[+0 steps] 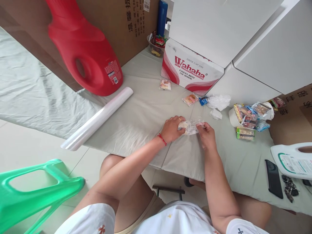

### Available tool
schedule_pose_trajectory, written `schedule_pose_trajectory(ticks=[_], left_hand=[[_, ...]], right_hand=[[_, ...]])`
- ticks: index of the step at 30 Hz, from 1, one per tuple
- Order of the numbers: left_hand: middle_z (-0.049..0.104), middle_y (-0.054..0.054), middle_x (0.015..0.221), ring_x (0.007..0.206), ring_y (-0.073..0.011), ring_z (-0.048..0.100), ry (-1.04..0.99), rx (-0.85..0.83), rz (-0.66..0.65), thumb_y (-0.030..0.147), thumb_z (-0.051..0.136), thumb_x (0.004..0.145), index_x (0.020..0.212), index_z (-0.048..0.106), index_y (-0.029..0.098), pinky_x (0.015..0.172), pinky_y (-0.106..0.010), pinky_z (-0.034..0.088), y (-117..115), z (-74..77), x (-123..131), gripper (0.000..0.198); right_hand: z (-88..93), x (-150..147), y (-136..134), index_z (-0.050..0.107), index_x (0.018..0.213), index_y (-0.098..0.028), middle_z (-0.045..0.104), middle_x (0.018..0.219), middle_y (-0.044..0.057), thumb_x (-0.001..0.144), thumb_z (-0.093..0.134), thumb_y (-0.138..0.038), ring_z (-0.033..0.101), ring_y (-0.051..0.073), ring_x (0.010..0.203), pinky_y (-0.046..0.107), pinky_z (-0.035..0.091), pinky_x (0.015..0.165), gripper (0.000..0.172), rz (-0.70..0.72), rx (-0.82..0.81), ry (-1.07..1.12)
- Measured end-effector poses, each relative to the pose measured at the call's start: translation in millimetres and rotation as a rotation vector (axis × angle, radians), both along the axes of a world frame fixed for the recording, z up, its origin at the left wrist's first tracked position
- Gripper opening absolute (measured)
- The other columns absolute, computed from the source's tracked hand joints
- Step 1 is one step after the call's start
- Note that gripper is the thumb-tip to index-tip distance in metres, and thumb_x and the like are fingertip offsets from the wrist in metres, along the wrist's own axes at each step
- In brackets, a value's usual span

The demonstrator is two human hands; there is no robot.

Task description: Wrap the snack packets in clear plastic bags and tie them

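Near the front edge of the cloth-covered surface [143, 113], my left hand [171, 130], with a red string on its wrist, grips one end of something pale in crinkled clear plastic wrap [191, 128]. The fingertips of my right hand [206, 133] pinch the other end of that wrap. Beyond my hands lie two small packaged snacks, one pale [165, 84] and one orange-brown [190, 99]. A small blue packet [203, 101] touches a crumpled clear bag [219, 101]. What exactly is inside the wrap is too small to tell.
A roll of clear film [97, 118] and a red jug [85, 48] are at the left. The Wahaha carton [191, 68] stands at the back. Rightward are a white tub of snacks [235, 117], a phone [274, 178], keys [290, 188] and a white jug [292, 161]. A green stool [31, 191] stands lower left.
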State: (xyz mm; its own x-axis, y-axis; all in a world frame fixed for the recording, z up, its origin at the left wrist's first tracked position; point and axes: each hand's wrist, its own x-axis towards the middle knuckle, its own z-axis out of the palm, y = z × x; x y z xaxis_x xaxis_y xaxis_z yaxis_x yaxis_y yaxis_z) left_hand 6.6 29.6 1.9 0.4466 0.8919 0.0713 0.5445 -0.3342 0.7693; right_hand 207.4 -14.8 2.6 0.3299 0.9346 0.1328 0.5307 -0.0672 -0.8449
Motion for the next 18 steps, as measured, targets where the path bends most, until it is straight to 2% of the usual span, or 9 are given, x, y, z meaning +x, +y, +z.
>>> schedule_pose_trajectory(ticks=[3,5,8,11,13,15,18], left_hand=[[0.068,-0.008,0.119,0.113,-0.0305,0.062,0.004,-0.015,0.034,0.029,0.067,0.084,0.119,0.058,0.021,0.100,-0.047,0.045,-1,1.8,2,0.036],[0.067,-0.010,0.119,0.113,-0.0307,0.061,0.001,-0.015,0.052,0.029,0.067,0.084,0.116,0.057,0.020,0.099,-0.046,0.046,-2,1.4,4,0.035],[0.065,-0.013,0.119,0.113,-0.0316,0.059,-0.010,-0.008,0.069,0.027,0.063,0.085,0.113,0.057,0.018,0.098,-0.046,0.046,-4,-2.3,6,0.030],[0.063,-0.014,0.117,0.114,-0.0305,0.058,-0.127,-0.057,0.037,0.022,0.061,0.082,0.111,0.056,0.017,0.101,-0.047,0.045,1,-5.7,0,0.030],[0.061,-0.014,0.122,0.116,-0.0288,0.058,-0.309,-0.199,-0.010,0.021,0.066,0.074,0.116,0.055,0.017,0.102,-0.044,0.046,7,-5.0,-9,0.043],[0.058,-0.014,0.129,0.118,-0.0269,0.059,-0.538,-0.435,-0.017,0.019,0.069,0.067,0.120,0.052,0.019,0.097,-0.039,0.050,14,-1.7,-19,0.056],[0.058,-0.010,0.124,0.110,-0.0222,0.062,-0.792,-0.716,0.067,0.020,0.064,0.068,0.111,0.053,0.021,0.087,-0.033,0.052,20,3.5,-27,0.045]], right_hand=[[13.7,-21,3,0.065,0.083,-0.020,0.058,0.071,-0.002,0.079,0.075,-0.050,0.038,0.009,0.053,0.024,0.031,0.049,0.032,-0.045,-0.035,0.388],[18.6,-39,4,0.066,0.081,-0.021,0.057,0.069,-0.003,0.078,0.078,-0.047,0.035,0.008,0.051,0.024,0.029,0.047,0.029,-0.032,-0.026,0.476],[16.8,-63,1,0.072,0.088,-0.021,0.062,0.072,-0.002,0.084,0.074,-0.049,0.044,0.010,0.054,0.025,0.037,0.052,0.028,0.066,-0.012,0.382],[9.5,-74,-5,0.075,0.099,-0.023,0.071,0.087,0.003,0.093,0.064,-0.055,0.061,0.016,0.073,0.030,0.049,0.069,0.034,0.170,0.016,0.213],[5.3,-76,-10,0.074,0.109,-0.025,0.074,0.104,0.006,0.098,0.056,-0.057,0.067,0.020,0.091,0.033,0.053,0.079,0.038,0.223,0.056,0.160],[2.7,-77,-15,0.073,0.117,-0.028,0.070,0.125,0.008,0.101,0.052,-0.056,0.066,0.023,0.109,0.036,0.055,0.087,0.039,0.291,0.104,0.122],[1.0,-82,-23,0.077,0.114,-0.029,0.062,0.143,0.007,0.103,0.051,-0.052,0.060,0.026,0.126,0.041,0.052,0.100,0.036,0.415,0.149,-0.030]])
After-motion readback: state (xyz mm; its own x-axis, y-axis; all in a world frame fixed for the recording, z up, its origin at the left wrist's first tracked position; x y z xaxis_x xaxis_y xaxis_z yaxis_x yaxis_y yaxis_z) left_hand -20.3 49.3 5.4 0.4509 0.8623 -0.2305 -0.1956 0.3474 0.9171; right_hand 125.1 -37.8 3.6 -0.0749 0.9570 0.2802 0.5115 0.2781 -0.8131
